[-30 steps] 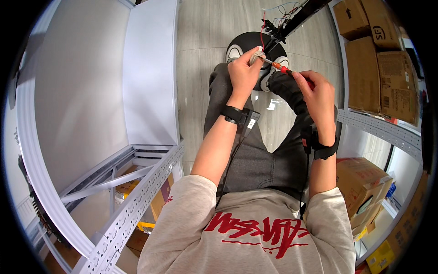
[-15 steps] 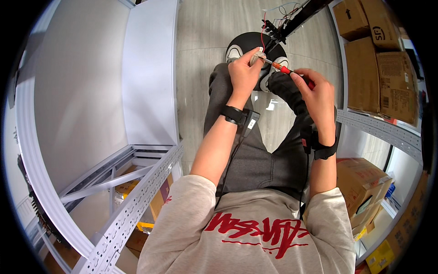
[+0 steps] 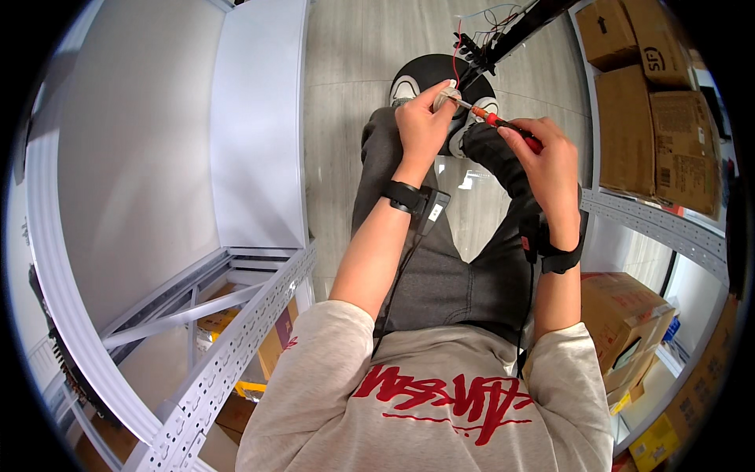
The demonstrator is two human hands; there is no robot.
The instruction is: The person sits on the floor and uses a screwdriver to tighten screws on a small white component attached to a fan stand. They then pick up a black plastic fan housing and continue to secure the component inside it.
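Observation:
My left hand [image 3: 425, 124] is closed on a small, pale round part [image 3: 445, 97], with a red wire [image 3: 457, 55] running up from it. Fingers cover much of the part, so its exact kind is unclear. My right hand [image 3: 544, 148] grips a screwdriver [image 3: 495, 120] by its red and black handle. The shaft points left, and its tip meets the pale part at my left fingertips. Both hands are above my knees and shoes.
A black post [image 3: 519, 35] with loose wires rises from a round black base [image 3: 432, 69] beyond my hands. White metal shelving [image 3: 259, 126] stands at the left. Cardboard boxes [image 3: 625, 134] fill a rack at the right. Cables hang from both wristbands.
My right fingers have shifted slightly on the screwdriver handle, showing more of it. My left hand and the pale part have barely moved.

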